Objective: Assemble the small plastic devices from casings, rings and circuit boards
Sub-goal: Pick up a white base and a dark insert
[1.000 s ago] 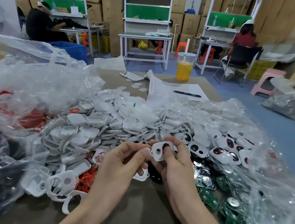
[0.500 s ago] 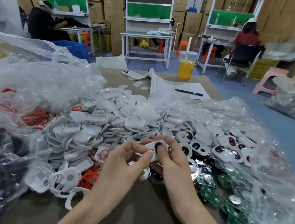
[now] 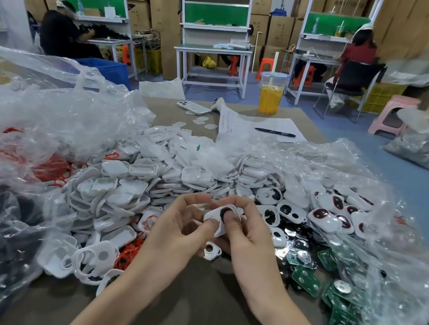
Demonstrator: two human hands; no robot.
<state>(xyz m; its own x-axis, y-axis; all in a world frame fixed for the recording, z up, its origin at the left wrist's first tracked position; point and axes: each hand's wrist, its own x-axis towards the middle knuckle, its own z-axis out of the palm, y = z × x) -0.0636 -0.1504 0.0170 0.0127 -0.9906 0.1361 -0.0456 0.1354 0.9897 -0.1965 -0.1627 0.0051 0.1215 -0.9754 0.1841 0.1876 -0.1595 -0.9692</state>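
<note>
Both hands worked just above the bench (image 3: pixel 200 314). One white casing (image 3: pixel 213 217) was pinched between them. The left hand (image 3: pixel 178 231) had its thumb on the near-left end, fingers curled behind. The right hand (image 3: pixel 250 239) had its thumb beside the dark opening.

The casing's long axis ran roughly crosswise, hand to hand, right end slightly higher.

A small white part (image 3: pixel 212 250) sat just below; I could not tell whether it was held.

Judgement on supply:
- The circuit boards (image 3: pixel 304 279) lay nearer the right hand.
- The red rings (image 3: pixel 52 168) lay well left.
</note>
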